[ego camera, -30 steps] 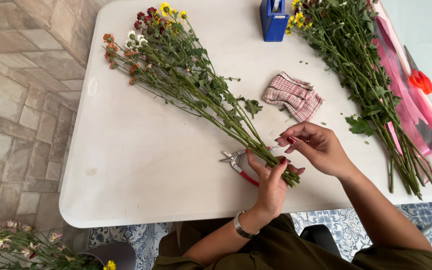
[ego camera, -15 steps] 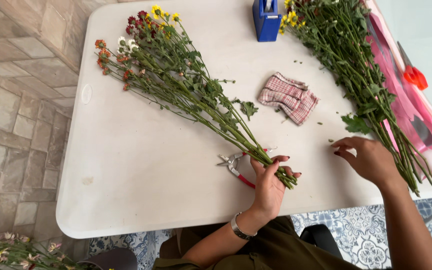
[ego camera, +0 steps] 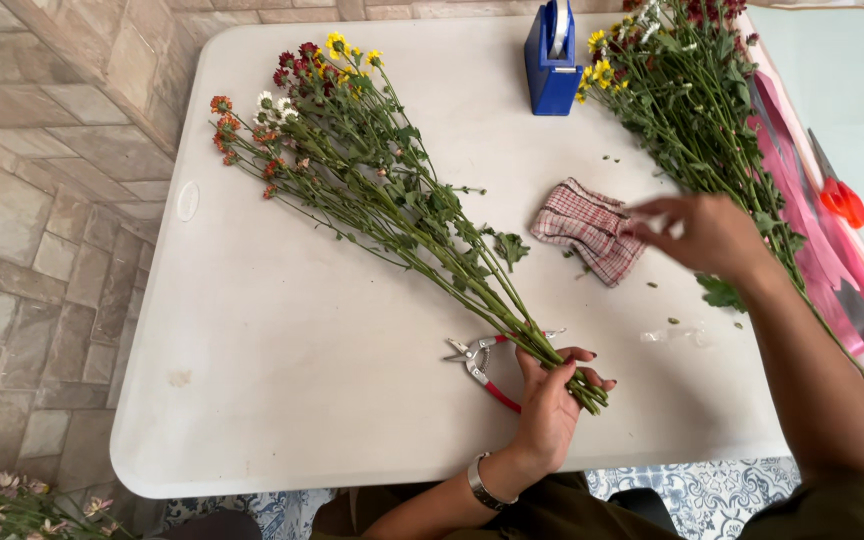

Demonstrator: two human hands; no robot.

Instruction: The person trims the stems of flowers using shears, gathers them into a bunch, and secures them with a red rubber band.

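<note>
Left hand [ego camera: 552,400] fingers clamped on gathered bunch [ego camera: 402,200] stems, lower centre. Right hand [ego camera: 707,235] blurred, fingers apart, over checked cloth [ego camera: 584,228]. Second flower pile [ego camera: 692,100] upper right unsorted; pruners [ego camera: 482,365] idle.

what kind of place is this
Likely a florist's work table, perhaps outdoors: the left hand grips a bunch of cut flowers, pruning snips lie beside it, and pink ribbon edges a white table over stone paving.
</note>
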